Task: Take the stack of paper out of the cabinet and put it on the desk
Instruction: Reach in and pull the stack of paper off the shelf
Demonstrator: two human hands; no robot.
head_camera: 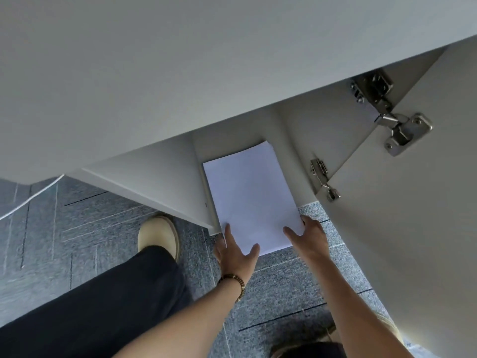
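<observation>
A white stack of paper lies half out of the low cabinet, its near end past the cabinet's front edge over the floor. My left hand grips the stack's near left corner, thumb on top and fingers underneath. My right hand holds the near right corner the same way. The pale desk top fills the upper part of the view, above the cabinet opening.
The cabinet door stands open on the right, with two metal hinges. A second panel flanks the opening on the left. Grey carpet, my dark trouser leg and beige shoe, and a white cable are at lower left.
</observation>
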